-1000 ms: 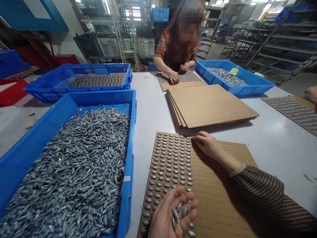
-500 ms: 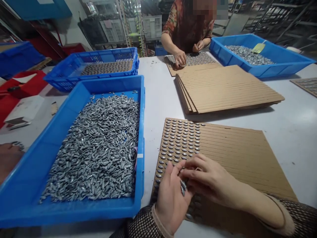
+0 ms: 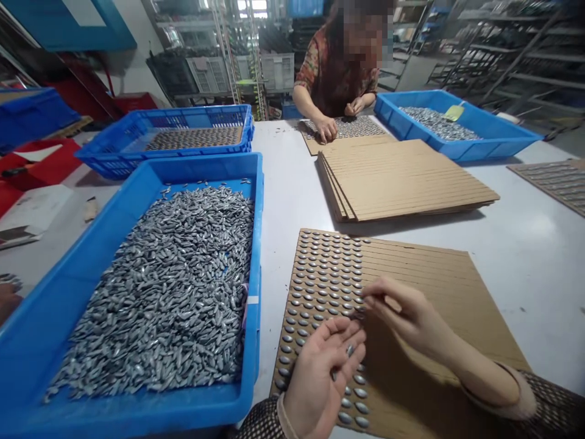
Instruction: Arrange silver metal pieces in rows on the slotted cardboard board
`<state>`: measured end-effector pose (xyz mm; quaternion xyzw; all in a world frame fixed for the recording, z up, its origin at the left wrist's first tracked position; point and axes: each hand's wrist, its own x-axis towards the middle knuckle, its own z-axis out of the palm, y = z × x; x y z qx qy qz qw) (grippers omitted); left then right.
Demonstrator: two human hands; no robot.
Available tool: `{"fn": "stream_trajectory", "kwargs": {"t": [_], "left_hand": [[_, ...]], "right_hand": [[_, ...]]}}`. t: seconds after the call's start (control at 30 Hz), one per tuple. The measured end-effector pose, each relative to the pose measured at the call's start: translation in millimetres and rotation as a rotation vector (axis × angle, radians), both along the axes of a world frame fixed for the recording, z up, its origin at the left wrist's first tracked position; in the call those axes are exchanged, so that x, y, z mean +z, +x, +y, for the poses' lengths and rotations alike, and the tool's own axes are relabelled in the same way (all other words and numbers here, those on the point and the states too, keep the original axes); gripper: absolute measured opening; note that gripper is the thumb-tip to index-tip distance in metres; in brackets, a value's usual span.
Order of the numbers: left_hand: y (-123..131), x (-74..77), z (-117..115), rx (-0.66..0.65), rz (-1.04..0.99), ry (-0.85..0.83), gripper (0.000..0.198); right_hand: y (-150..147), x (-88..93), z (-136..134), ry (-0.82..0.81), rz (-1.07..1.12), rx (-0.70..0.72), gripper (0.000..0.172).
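Observation:
A slotted cardboard board (image 3: pixel 425 286) lies in front of me, its left columns filled with small grey metal pieces (image 3: pixel 320 274). My left hand (image 3: pixel 322 378) is cupped palm-up over the board's near left corner, holding a few of the grey pieces. My right hand (image 3: pixel 402 314) hovers just right of the filled columns, thumb and fingers pinched on one piece (image 3: pixel 359 315) at the board's surface. A large blue crate (image 3: pixel 258 201) heaped with the same grey pieces (image 3: pixel 178 286) sits directly to the left.
A stack of bare slotted boards (image 3: pixel 402 180) lies beyond mine. A person across the table works at another board (image 3: pixel 347 129). Blue crates stand at far left (image 3: pixel 159 131) and far right (image 3: pixel 457 131). Another filled board (image 3: pixel 557 183) sits at the right edge.
My right hand has pulled away from the left palm and moved up to the board with a piece pinched. The left hand has turned more palm-up.

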<state>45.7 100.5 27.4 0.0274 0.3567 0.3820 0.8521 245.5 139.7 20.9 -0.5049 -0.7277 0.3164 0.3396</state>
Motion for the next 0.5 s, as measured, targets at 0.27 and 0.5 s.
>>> {"fn": "stream_trajectory", "kwargs": {"t": [0.27,0.5], "left_hand": [[3.8,-2.5,-0.2,-0.126,0.190,-0.012,0.018],[1.9,-10.8,-2.9,-0.107,0.130,-0.027,0.024]], "right_hand": [[63.8,-50.7,83.5,0.066,-0.103,-0.339,0.025],[59.6,-60.8,106.5,0.095,-0.200,-0.337,0.021]]}}
